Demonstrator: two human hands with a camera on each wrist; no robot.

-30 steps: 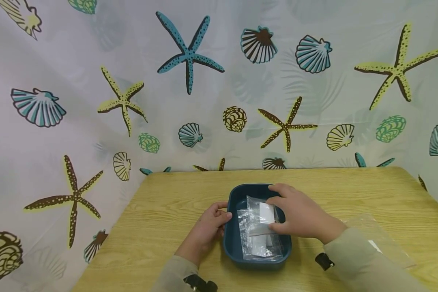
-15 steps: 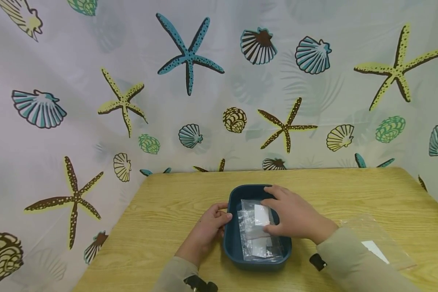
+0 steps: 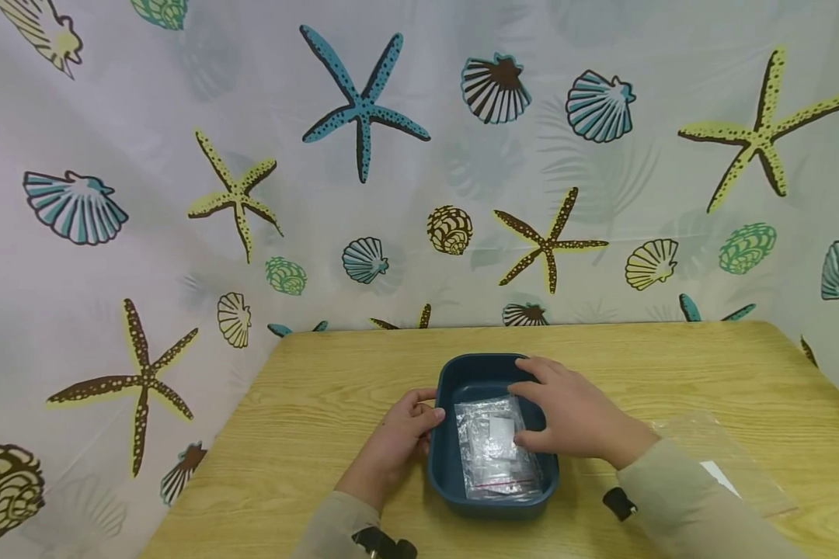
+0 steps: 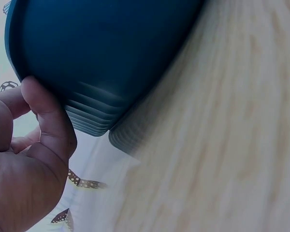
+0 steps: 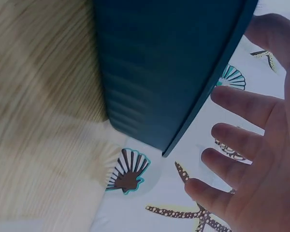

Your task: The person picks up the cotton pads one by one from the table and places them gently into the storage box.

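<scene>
A dark blue plastic bin (image 3: 492, 508) stands on the wooden table, with small clear zip bags (image 3: 477, 446) lying flat inside, stacked on one another. White paper pieces (image 3: 501, 428) show through the plastic. My left hand (image 3: 409, 423) pinches the bin's left rim, thumb on top and fingers along the outer wall, as the left wrist view also shows. Over the bin's right side is my right hand (image 3: 573, 411), its fingers spread and holding nothing. In the right wrist view those fingers (image 5: 244, 106) reach out loosely above the bin's rim.
A larger clear plastic bag (image 3: 734, 458) with a white paper inside lies on the table (image 3: 335, 365) at the right, partly behind the right sleeve (image 3: 692, 497). A curtain (image 3: 419, 171) printed with starfish and shells hangs behind the table.
The right hand has let go of a small zip bag, which now lies flat on the others in the bin. That hand shifted left, then back right. The left hand stays put.
</scene>
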